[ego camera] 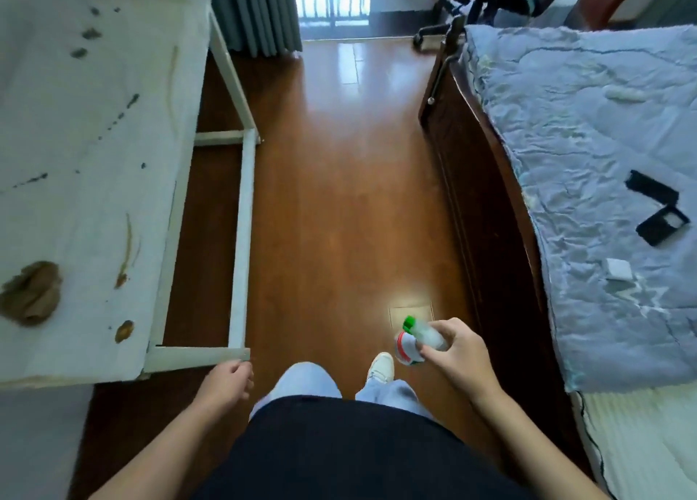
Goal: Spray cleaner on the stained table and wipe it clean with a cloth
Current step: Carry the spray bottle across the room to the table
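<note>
A white table (86,129) fills the left side, marked with dark specks, brown streaks and a large brown smear (31,292) near its front. My right hand (458,352) grips a white spray bottle (413,339) with a green nozzle, held over the floor to the right of my legs. My left hand (226,380) hangs with loosely curled fingers and holds nothing, just below the table's near right corner. No cloth shows in this view.
A bed with a blue-grey quilt (588,152) lines the right side, with two black flat items (658,209) and a small white square (618,269) on it. Wooden floor (339,182) runs between table and bed. Grey curtains and a bright balcony door stand at the far end.
</note>
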